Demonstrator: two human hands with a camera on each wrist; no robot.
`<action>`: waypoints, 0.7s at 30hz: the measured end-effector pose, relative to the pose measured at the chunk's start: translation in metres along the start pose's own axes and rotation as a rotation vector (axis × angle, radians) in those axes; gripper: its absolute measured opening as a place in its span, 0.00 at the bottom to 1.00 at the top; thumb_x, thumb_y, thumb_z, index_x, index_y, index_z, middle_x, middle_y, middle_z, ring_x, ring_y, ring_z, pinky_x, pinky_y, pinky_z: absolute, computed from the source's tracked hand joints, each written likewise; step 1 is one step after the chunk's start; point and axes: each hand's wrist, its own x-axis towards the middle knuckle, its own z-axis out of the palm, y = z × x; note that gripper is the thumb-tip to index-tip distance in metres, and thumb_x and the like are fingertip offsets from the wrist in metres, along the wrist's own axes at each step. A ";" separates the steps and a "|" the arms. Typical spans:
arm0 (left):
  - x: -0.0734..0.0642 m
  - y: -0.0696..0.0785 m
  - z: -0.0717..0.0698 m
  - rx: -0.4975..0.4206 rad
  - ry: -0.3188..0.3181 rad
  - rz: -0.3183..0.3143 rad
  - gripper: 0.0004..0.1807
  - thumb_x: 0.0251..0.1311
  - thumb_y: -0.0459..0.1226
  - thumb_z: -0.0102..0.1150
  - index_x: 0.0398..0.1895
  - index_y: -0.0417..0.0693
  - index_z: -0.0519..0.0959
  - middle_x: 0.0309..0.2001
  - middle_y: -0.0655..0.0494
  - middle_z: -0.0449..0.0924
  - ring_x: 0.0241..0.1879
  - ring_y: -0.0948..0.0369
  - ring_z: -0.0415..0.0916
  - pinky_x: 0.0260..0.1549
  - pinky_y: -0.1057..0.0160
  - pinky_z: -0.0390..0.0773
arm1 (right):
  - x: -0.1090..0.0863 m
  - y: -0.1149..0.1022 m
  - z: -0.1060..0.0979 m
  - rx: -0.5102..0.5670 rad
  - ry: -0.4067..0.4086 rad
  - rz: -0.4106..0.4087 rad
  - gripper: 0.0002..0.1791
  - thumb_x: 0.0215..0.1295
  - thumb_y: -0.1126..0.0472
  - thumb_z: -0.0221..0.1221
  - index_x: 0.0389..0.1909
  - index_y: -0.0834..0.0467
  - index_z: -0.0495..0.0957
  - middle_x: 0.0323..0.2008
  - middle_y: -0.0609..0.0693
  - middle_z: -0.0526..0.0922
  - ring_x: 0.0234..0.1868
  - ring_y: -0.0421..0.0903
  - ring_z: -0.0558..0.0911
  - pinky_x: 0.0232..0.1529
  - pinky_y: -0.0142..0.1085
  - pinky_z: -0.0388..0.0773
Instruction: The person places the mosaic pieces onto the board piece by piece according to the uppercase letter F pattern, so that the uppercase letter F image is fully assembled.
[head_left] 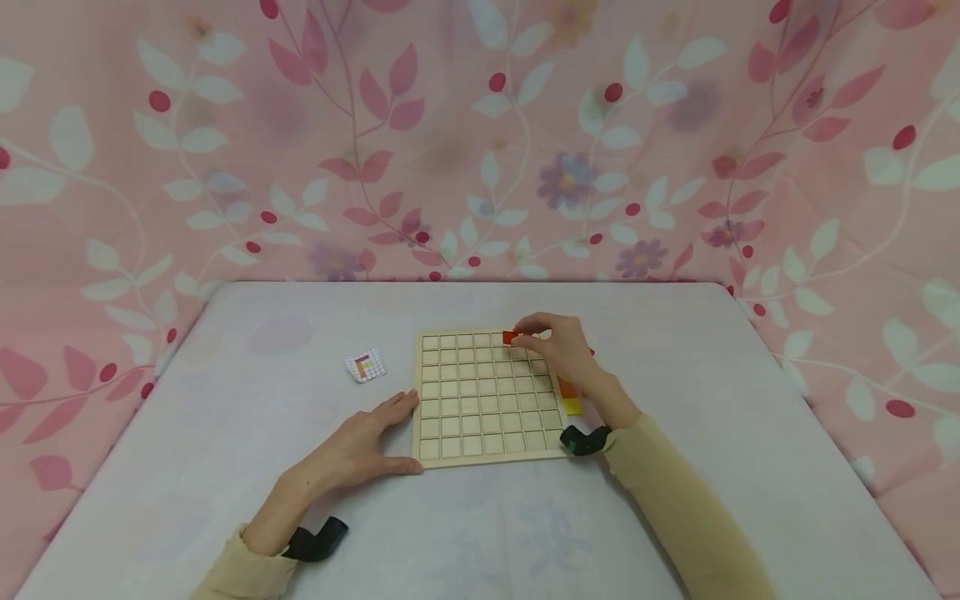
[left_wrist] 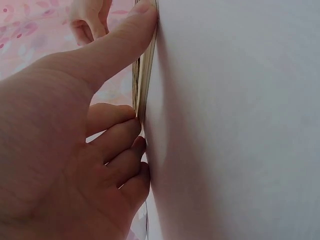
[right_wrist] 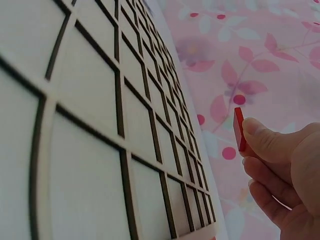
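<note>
Red tile is pinched by the right hand while the board gets braced, probably against sliding, by the left hand, fingers spread.

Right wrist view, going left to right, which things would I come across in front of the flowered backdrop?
Wooden grid board → red piece → right hand, with the red piece in its grip.
</note>
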 end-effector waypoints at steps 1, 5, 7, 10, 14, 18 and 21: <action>0.000 0.000 0.000 0.002 0.001 0.000 0.55 0.48 0.58 0.74 0.78 0.50 0.60 0.77 0.48 0.58 0.76 0.46 0.55 0.68 0.33 0.59 | 0.002 0.000 0.003 0.006 0.003 -0.018 0.12 0.57 0.57 0.72 0.40 0.58 0.87 0.38 0.51 0.89 0.44 0.49 0.84 0.51 0.49 0.80; 0.000 0.000 0.000 0.000 0.002 -0.002 0.55 0.48 0.58 0.74 0.78 0.51 0.60 0.77 0.48 0.58 0.76 0.46 0.56 0.68 0.33 0.58 | 0.008 0.002 0.012 -0.008 0.002 -0.025 0.12 0.57 0.57 0.72 0.40 0.58 0.87 0.38 0.51 0.89 0.44 0.50 0.84 0.50 0.49 0.81; 0.000 0.000 0.000 -0.007 -0.002 -0.003 0.55 0.48 0.58 0.74 0.78 0.51 0.60 0.77 0.49 0.58 0.76 0.46 0.55 0.68 0.33 0.58 | 0.009 0.004 0.016 -0.018 -0.006 0.007 0.11 0.58 0.56 0.72 0.40 0.57 0.87 0.38 0.50 0.89 0.44 0.49 0.84 0.49 0.46 0.81; 0.000 0.001 0.000 -0.013 -0.005 -0.010 0.55 0.47 0.58 0.74 0.78 0.52 0.59 0.77 0.50 0.57 0.76 0.47 0.54 0.68 0.34 0.58 | 0.007 0.007 0.019 -0.025 -0.030 0.043 0.11 0.60 0.56 0.71 0.40 0.55 0.87 0.39 0.49 0.89 0.44 0.49 0.84 0.48 0.44 0.80; 0.000 0.001 -0.001 -0.011 -0.004 -0.017 0.56 0.47 0.58 0.74 0.78 0.53 0.59 0.77 0.50 0.57 0.76 0.47 0.54 0.68 0.34 0.59 | 0.005 0.009 0.021 -0.013 -0.052 0.042 0.10 0.59 0.56 0.71 0.40 0.55 0.87 0.40 0.49 0.89 0.42 0.48 0.86 0.47 0.43 0.81; 0.000 0.000 -0.001 -0.009 -0.007 -0.014 0.56 0.47 0.59 0.74 0.78 0.53 0.58 0.78 0.50 0.57 0.77 0.48 0.54 0.68 0.34 0.59 | 0.003 0.012 0.021 0.007 -0.076 0.049 0.11 0.59 0.57 0.71 0.41 0.55 0.86 0.40 0.49 0.89 0.42 0.47 0.87 0.47 0.42 0.83; 0.000 0.000 -0.001 -0.006 -0.007 -0.010 0.57 0.47 0.59 0.74 0.78 0.53 0.58 0.78 0.50 0.56 0.77 0.48 0.54 0.68 0.34 0.59 | 0.001 0.013 0.021 0.015 -0.097 0.051 0.12 0.59 0.57 0.71 0.42 0.56 0.86 0.41 0.50 0.88 0.43 0.47 0.87 0.49 0.41 0.84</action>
